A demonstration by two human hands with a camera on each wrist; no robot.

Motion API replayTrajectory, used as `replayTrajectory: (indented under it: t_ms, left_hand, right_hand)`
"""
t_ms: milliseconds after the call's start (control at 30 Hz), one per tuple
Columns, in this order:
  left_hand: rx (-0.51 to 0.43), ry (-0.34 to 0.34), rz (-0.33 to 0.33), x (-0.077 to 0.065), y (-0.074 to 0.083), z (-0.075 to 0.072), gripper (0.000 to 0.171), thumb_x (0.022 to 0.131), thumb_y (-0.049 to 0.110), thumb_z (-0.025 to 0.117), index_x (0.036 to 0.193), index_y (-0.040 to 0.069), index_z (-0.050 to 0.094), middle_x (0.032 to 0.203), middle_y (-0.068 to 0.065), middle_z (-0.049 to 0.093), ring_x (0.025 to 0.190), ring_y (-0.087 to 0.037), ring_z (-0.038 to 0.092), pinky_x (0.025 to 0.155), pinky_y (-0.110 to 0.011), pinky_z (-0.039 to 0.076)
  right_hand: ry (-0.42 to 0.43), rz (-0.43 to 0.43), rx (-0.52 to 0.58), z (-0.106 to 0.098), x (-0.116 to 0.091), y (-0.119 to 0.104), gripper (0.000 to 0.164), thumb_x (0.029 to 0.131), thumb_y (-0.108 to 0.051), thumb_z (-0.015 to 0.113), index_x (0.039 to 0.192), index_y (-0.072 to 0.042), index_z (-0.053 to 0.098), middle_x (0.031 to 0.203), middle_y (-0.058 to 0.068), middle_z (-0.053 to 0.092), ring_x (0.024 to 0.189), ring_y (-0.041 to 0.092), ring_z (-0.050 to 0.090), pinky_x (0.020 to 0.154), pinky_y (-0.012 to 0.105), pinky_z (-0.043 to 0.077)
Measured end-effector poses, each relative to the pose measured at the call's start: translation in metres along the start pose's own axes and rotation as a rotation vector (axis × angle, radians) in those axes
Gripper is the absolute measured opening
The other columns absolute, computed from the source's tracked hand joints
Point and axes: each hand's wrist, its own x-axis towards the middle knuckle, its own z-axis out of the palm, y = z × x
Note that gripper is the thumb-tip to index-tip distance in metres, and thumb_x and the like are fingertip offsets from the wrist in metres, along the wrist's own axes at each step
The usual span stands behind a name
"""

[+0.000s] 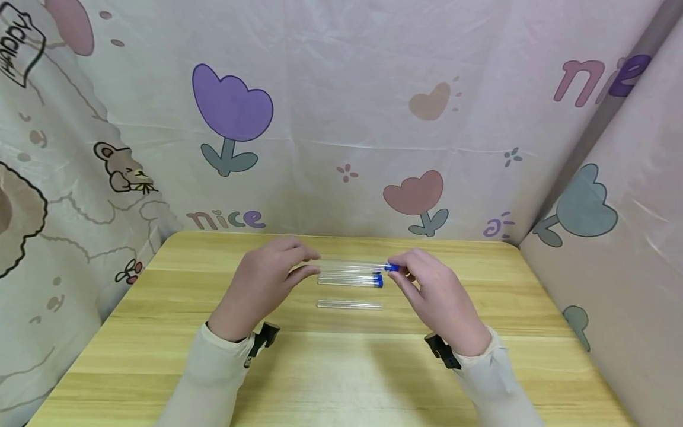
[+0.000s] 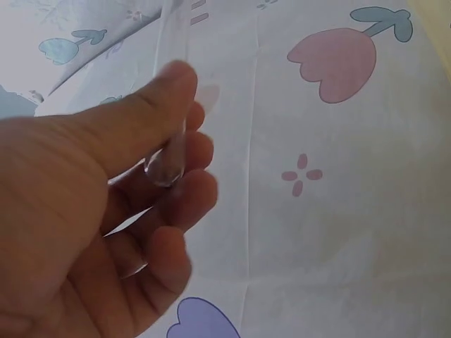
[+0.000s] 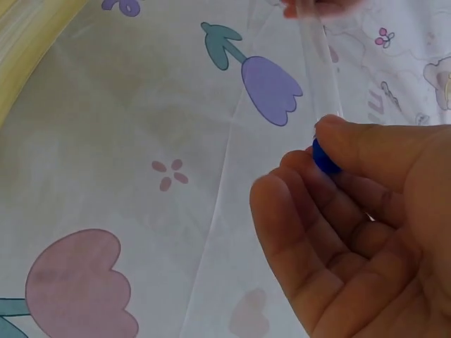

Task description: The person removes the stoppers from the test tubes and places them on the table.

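Evidently the tube (image 1: 352, 265) between the two hands is held by its ends so that it lies level and steady, seemingly lifted off the table (image 1: 331, 379), just beyond the others. The left hand (image 1: 264, 281) has its grip on the rounded end, pinched between thumb and fingers as the left wrist view shows; the right hand (image 1: 437, 287) grips the blue cap (image 1: 393, 267) at the opposite end, thumb against fingertips. Splitting the hold this way probably lets one hand brace the glassy length while the other controls the cap; how firmly the cap sits cannot be told. Below, the capped tubes (image 1: 349, 280) lie close together, blue ends all to the right, likely for order; overlap makes their number unclear. Nearer the person, a bare tube (image 1: 349, 305) lies apart from them, roughly parallel, with no cap visible. Both forearms come in from the near edge and angle inward, wrists raised, backs of the hands upward, so the fingertips face each other across the held tube.
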Motion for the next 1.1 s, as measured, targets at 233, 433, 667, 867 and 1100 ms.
replayTrajectory:
  t_ms: [233, 433, 667, 867, 1100]
  left_hand:
    - [0.046, 0.035, 0.021, 0.0, 0.001, 0.001, 0.018, 0.083, 0.028, 0.087, 0.095, 0.017, 0.081, 0.092, 0.005, 0.076, 0.086, -0.015, 0.072, 0.068, -0.032, 0.06]
    - [0.03, 0.013, 0.031, -0.001, 0.001, 0.002, 0.017, 0.085, 0.031, 0.086, 0.092, 0.016, 0.081, 0.089, 0.006, 0.076, 0.085, -0.013, 0.071, 0.066, -0.031, 0.059]
    - [0.006, 0.011, 0.052, 0.0, 0.001, 0.002, 0.016, 0.086, 0.028, 0.085, 0.093, 0.015, 0.081, 0.09, 0.005, 0.077, 0.084, -0.014, 0.072, 0.068, -0.031, 0.059]
    - [-0.049, -0.003, 0.068, -0.002, -0.003, -0.001, 0.013, 0.088, 0.022, 0.083, 0.097, 0.015, 0.079, 0.094, 0.005, 0.076, 0.086, -0.011, 0.071, 0.073, -0.028, 0.06]
    - [-0.099, -0.027, 0.088, -0.004, -0.011, 0.0, 0.012, 0.09, 0.019, 0.08, 0.1, 0.015, 0.076, 0.095, 0.008, 0.072, 0.082, -0.008, 0.067, 0.075, -0.025, 0.058]
  right_hand:
    - [0.037, 0.033, -0.009, 0.002, -0.002, -0.004, 0.015, 0.091, -0.006, 0.08, 0.104, -0.009, 0.074, 0.09, -0.006, 0.066, 0.077, 0.003, 0.058, 0.064, 0.024, 0.053]
    - [0.072, 0.039, -0.049, 0.005, -0.002, -0.004, 0.013, 0.09, -0.008, 0.08, 0.102, -0.01, 0.074, 0.089, -0.005, 0.068, 0.077, 0.004, 0.059, 0.062, 0.026, 0.055]
    - [0.048, 0.029, -0.042, 0.003, -0.002, -0.002, 0.012, 0.092, -0.008, 0.079, 0.104, -0.01, 0.075, 0.086, -0.007, 0.065, 0.071, 0.003, 0.053, 0.059, 0.022, 0.048]
    - [-0.005, -0.026, 0.033, 0.0, -0.002, -0.001, 0.016, 0.093, -0.006, 0.077, 0.108, -0.01, 0.073, 0.09, -0.008, 0.067, 0.069, 0.002, 0.051, 0.061, 0.02, 0.047]
    - [-0.103, -0.172, 0.089, -0.003, 0.001, 0.003, 0.016, 0.096, -0.005, 0.073, 0.11, -0.011, 0.069, 0.096, -0.008, 0.067, 0.081, 0.004, 0.059, 0.075, 0.021, 0.055]
